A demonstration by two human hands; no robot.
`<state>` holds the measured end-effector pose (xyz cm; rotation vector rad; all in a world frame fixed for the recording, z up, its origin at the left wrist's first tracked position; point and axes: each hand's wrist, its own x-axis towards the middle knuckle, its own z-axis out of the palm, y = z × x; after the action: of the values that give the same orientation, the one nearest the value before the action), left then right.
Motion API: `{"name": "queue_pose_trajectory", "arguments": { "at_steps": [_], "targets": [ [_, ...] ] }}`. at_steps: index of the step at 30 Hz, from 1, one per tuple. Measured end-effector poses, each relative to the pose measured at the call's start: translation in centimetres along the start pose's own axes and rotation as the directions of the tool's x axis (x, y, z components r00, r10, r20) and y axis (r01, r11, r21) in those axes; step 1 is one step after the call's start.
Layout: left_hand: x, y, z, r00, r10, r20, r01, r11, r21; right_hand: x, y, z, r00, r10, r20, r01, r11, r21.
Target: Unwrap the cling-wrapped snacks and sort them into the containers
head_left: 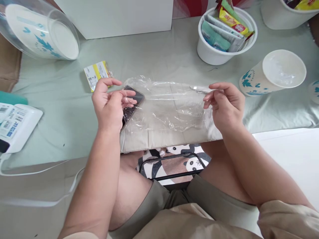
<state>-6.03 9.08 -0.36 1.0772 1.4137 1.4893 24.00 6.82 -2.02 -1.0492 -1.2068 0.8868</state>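
Note:
Between my two hands a clear, crinkled plastic bag or film [171, 114] is stretched over the front of the table. My left hand [109, 104] pinches its left end between thumb and fingers. At the other end, my right hand [225, 104] pinches the film too, fingers bent. A dark phone [131, 103] lies on the cloth beside my left hand, partly under the film. Just left of my right fingertips is a thin object with a pale rounded end [193, 88]; its kind is unclear. Bunched whitish plastic [210, 124] hangs below my right hand.
A yellow-and-white packet [96, 74] lies behind my left hand. White tubs of snacks [215, 58] and a paper cup with clear plastic inside [256, 78] stand right. Cups in a clear sleeve [66, 38], a white box [119, 16] and a corded white device [25, 121] are farther out.

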Motion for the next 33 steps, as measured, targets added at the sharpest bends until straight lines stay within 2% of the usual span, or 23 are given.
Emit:
{"name": "queue_pose_trajectory", "arguments": {
  "at_steps": [3, 7, 10, 12, 15, 18, 20, 23, 26, 28, 30, 33],
  "targets": [
    [-0.1, 0.1, -0.1, 0.995, 0.036, 0.089, -0.030, 0.997, -0.064, 0.0, 0.0, 0.0, 1.000, 0.013, -0.001, -0.013, 1.000, -0.019],
    [0.0, -0.6, -0.3, 0.958, 0.135, 0.252, -0.127, 0.991, -0.046, 0.1, 0.0, 0.1, 0.999, 0.033, 0.003, -0.033, 0.998, -0.051],
    [0.1, -1.0, -0.4, 0.950, 0.232, 0.210, -0.232, 0.972, -0.026, 0.2, 0.2, 0.0, 1.000, 0.014, -0.012, -0.015, 0.998, -0.057],
    [0.1, -1.0, -0.4, 0.949, 0.258, 0.180, -0.257, 0.966, -0.028, 0.2, 0.4, -0.2, 1.000, 0.010, -0.022, -0.012, 0.997, -0.080],
    [-0.1, -0.5, -0.5, 0.937, 0.252, 0.242, -0.251, 0.967, -0.037, 0.4, 0.5, -0.6, 1.000, 0.018, -0.012, -0.019, 0.993, -0.118],
    [-0.3, -0.5, -0.5, 0.932, 0.226, 0.285, -0.254, 0.965, 0.068, 0.4, 0.6, -1.0, 0.999, -0.006, 0.047, 0.014, 0.988, -0.155],
    [-0.2, -0.8, -0.6, 0.933, 0.257, 0.251, -0.303, 0.938, 0.168, 0.3, 0.7, -1.1, 0.993, -0.044, 0.112, 0.070, 0.969, -0.235],
    [0.2, -1.1, -0.8, 0.906, 0.374, 0.198, -0.413, 0.883, 0.224, 0.2, 0.9, -1.1, 0.979, -0.090, 0.183, 0.161, 0.890, -0.427],
    [0.5, -1.0, -1.0, 0.869, 0.461, 0.178, -0.490, 0.852, 0.186, 0.2, 0.8, -0.9, 0.978, -0.157, 0.137, 0.208, 0.768, -0.606],
    [0.7, -0.9, -1.1, 0.852, 0.492, 0.180, -0.517, 0.845, 0.136, 0.2, 0.4, -0.7, 0.970, -0.225, 0.094, 0.230, 0.717, -0.658],
    [0.7, -0.8, -1.1, 0.851, 0.489, 0.194, -0.508, 0.859, 0.066, 0.2, -0.1, -0.7, 0.960, -0.264, 0.099, 0.264, 0.719, -0.643],
    [0.5, -0.5, -0.8, 0.892, 0.394, 0.223, -0.388, 0.919, -0.070, 0.1, -1.0, -0.7, 0.952, -0.251, 0.173, 0.305, 0.767, -0.565]
  ]
}}
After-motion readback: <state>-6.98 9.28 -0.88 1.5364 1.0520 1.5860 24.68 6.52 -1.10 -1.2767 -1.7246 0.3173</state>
